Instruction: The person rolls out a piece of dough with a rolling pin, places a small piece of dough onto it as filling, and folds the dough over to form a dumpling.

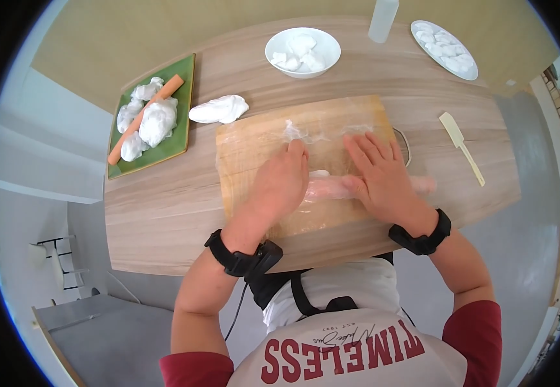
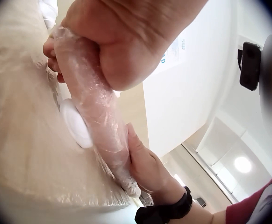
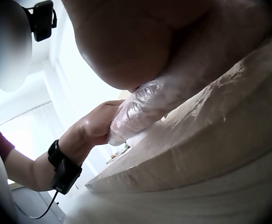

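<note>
A rolling pin (image 1: 328, 188) wrapped in clear film lies across a film-covered wooden board (image 1: 260, 135). My left hand (image 1: 281, 177) holds the pin near its left end, fingers curled over its far side. Palm down on the pin's right part is my right hand (image 1: 380, 171), with its fingers stretched forward and its thumb along the pin. A small flat white piece of dough (image 2: 76, 123) sits beside the pin, between the hands, partly hidden by it. Crumpled film (image 1: 293, 131) bunches up just beyond the left fingertips.
A green tray (image 1: 180, 132) at the left bears white wrapped lumps and an orange-brown stick. Beside it lies a white bundle (image 1: 219, 109). Behind the board stand a white bowl (image 1: 302, 73), a bottle (image 1: 383, 20) and an oval plate (image 1: 471, 72). A spatula (image 1: 460, 145) lies right.
</note>
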Demonstrator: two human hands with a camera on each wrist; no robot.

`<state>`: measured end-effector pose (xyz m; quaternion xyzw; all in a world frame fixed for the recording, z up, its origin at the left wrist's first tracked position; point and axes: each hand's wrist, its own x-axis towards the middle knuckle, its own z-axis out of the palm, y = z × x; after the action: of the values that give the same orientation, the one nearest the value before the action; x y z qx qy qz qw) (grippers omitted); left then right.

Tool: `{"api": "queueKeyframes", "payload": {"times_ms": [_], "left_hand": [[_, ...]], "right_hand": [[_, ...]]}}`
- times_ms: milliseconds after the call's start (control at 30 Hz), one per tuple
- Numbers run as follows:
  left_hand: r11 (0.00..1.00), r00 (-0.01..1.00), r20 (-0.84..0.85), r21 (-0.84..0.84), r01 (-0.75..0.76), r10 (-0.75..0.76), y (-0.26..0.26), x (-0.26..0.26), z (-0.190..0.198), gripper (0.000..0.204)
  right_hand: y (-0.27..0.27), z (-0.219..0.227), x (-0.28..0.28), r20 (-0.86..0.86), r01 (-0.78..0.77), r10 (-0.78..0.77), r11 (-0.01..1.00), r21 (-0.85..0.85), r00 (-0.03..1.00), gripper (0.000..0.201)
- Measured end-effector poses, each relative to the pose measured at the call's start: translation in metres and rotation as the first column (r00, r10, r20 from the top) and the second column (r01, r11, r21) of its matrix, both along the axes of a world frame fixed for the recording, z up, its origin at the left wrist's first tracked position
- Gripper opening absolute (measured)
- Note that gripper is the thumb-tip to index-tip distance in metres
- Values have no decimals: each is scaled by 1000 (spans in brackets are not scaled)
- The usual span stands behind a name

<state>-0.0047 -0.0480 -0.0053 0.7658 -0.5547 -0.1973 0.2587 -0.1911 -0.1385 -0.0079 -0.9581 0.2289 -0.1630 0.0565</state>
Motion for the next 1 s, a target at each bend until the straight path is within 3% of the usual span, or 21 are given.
{"api": "queueKeyframes", "payload": {"times_ms": [100, 233, 400, 667, 933, 1000], "left_hand": [[996, 997, 63, -82, -29, 34, -10, 3, -6, 10], [998, 983, 178, -60, -33, 43, -25, 10, -8, 12], [965, 943, 301, -255, -61, 139, -47, 23, -22, 16], [928, 986, 164, -363, 81, -22, -13, 15, -18, 26], [922, 966, 233, -341, 186, -109, 28, -8, -12, 42], [909, 981, 146, -377, 178, -132, 30, -5, -17, 39]], "right_hand": [[-8, -3, 5, -8, 28, -28, 999, -18, 1000, 55], [-23, -7, 17, -3, 58, -58, 998, -37, 998, 52], [-43, -7, 30, 1, 88, -88, 995, -36, 996, 51], [-16, -3, 13, -5, 48, -50, 990, -136, 999, 49], [16, 6, -8, -68, -42, 39, 999, -32, 997, 68], [18, 7, -10, -62, -50, 48, 998, -38, 997, 70]]}}
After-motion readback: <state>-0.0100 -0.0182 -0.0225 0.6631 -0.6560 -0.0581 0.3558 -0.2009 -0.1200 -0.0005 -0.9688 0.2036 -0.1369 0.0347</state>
